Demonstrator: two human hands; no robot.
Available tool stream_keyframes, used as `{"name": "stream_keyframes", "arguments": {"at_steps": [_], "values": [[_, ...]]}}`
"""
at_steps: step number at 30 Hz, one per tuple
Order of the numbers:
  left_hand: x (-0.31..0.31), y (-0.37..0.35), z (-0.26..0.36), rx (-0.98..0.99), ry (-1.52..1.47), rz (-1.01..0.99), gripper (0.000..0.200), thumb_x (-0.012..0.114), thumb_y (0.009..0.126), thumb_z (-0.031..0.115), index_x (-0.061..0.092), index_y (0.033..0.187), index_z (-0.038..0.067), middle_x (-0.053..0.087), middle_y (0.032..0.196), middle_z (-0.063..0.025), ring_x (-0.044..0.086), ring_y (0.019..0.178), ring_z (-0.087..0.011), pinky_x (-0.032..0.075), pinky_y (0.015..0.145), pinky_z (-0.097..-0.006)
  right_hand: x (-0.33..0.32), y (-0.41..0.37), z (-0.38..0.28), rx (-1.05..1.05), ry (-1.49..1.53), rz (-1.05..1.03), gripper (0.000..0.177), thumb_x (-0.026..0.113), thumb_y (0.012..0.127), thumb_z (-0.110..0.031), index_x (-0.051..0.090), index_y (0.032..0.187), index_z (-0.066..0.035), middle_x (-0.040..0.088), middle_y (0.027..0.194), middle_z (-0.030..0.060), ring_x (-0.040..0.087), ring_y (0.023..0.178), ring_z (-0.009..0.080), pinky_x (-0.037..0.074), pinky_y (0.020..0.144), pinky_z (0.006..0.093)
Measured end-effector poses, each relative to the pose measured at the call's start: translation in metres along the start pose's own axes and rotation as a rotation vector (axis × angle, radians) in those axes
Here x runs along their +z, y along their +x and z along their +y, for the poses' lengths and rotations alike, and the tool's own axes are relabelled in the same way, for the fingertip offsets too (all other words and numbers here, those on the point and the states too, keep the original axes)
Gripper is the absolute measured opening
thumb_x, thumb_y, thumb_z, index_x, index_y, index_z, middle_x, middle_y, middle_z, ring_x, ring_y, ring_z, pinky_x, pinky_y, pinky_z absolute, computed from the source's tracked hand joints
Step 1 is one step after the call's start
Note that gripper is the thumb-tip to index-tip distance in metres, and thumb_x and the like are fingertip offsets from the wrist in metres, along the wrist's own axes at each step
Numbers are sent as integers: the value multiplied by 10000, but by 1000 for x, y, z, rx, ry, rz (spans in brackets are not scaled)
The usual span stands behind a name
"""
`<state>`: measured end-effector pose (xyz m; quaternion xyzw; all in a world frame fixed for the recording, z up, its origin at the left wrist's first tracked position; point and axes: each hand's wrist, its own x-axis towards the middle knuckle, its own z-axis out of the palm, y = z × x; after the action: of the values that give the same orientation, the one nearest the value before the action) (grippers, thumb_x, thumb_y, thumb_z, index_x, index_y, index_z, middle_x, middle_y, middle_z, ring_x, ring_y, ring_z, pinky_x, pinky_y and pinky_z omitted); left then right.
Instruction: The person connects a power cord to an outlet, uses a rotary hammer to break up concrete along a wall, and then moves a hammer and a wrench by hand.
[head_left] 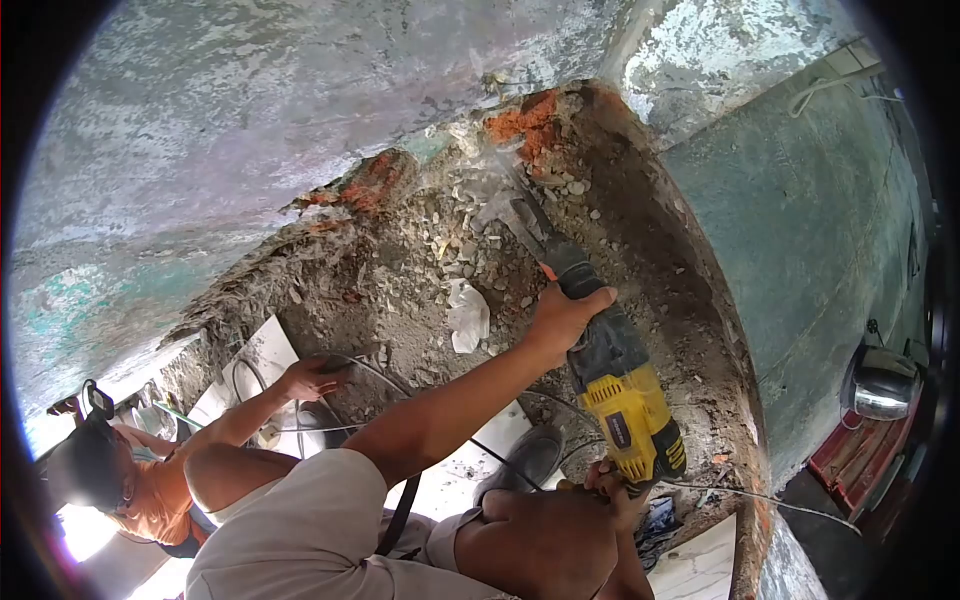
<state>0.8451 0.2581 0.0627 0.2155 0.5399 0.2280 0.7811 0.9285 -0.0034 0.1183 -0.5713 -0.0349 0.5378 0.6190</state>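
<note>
A yellow and black power hammer (625,405) slants across the middle, its tool end pointing up at the broken base of the wall. My left hand (568,322) is wrapped round the black front part, with the thumb over the top. Lower down, my right hand (612,486) is closed at the rear handle, partly hidden by the tool and my knee. The metal bit (532,205) reaches towards exposed orange brick (525,122); its tip is blurred by dust. Loose rubble (470,250) and a crumpled whitish plastic piece (467,316) lie beside it.
A co-worker in an orange shirt and dark cap (85,462) crouches at the left, with one hand (310,380) near a cable (375,372). White tiles (265,350) lean nearby. My shoe (522,458) is beside the tool. A red bench (860,450) stands at the right.
</note>
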Motion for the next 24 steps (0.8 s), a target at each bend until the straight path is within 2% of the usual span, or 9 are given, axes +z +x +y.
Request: {"name": "stream_keyframes", "arguments": {"at_steps": [2, 5, 8, 12, 15, 18, 20, 24], "values": [[1, -2, 6, -30, -85, -10, 260, 748, 798, 178, 582, 920, 20, 651, 842, -78, 659, 706, -177, 539, 638, -330, -2, -4, 2, 23, -22, 15, 431, 585, 719, 18, 440, 1125, 0, 572, 841, 109, 554, 588, 211, 489, 538, 329], [3, -2, 11, -51, -101, -17, 257, 746, 805, 192, 581, 907, 24, 648, 824, -65, 657, 691, -168, 536, 622, -327, -6, -4, -7, 44, -44, 36, 461, 570, 701, 21, 436, 1142, 3, 572, 838, 115, 572, 600, 226, 501, 541, 338], [11, 6, 13, -39, -126, -66, 291, 736, 821, 220, 571, 966, 29, 646, 844, -75, 659, 686, -183, 545, 611, -333, 12, 7, -38, 11, -16, 29, 375, 604, 713, -9, 459, 1058, 8, 543, 828, 101, 570, 619, 227, 503, 529, 319], [27, 12, 27, -100, -148, -23, 316, 734, 822, 236, 570, 980, 17, 649, 851, -85, 663, 678, -201, 546, 589, -362, 10, 22, -66, 59, 94, 88, 431, 545, 692, 14, 463, 1114, 38, 578, 813, 125, 590, 590, 236, 510, 471, 314], [40, 22, 32, -182, -111, -11, 341, 735, 817, 257, 576, 978, 2, 650, 863, -99, 664, 680, -220, 546, 588, -398, 10, 34, -95, 80, 38, 142, 443, 546, 704, -7, 450, 1135, 35, 576, 809, 124, 587, 582, 238, 507, 460, 315], [49, 32, 35, -220, -163, 127, 341, 735, 811, 264, 589, 963, -4, 652, 877, -113, 662, 690, -234, 547, 625, -413, 6, 47, -117, 92, 4, 111, 450, 538, 714, -28, 442, 1151, 27, 574, 807, 126, 589, 595, 242, 504, 457, 315], [54, 30, 44, -222, -257, 43, 333, 736, 805, 257, 595, 950, -7, 655, 888, -122, 663, 720, -243, 548, 679, -410, 16, 52, -133, 125, 16, 110, 438, 520, 724, -36, 444, 1152, 21, 571, 812, 130, 587, 608, 244, 501, 455, 311], [59, 41, 40, -221, -267, 61, 339, 733, 804, 250, 598, 966, -16, 654, 896, -125, 663, 750, -248, 544, 712, -406, 10, 64, -146, 147, -20, 116, 450, 494, 729, -23, 452, 1177, -1, 564, 811, 124, 579, 607, 241, 504, 456, 310]]}}
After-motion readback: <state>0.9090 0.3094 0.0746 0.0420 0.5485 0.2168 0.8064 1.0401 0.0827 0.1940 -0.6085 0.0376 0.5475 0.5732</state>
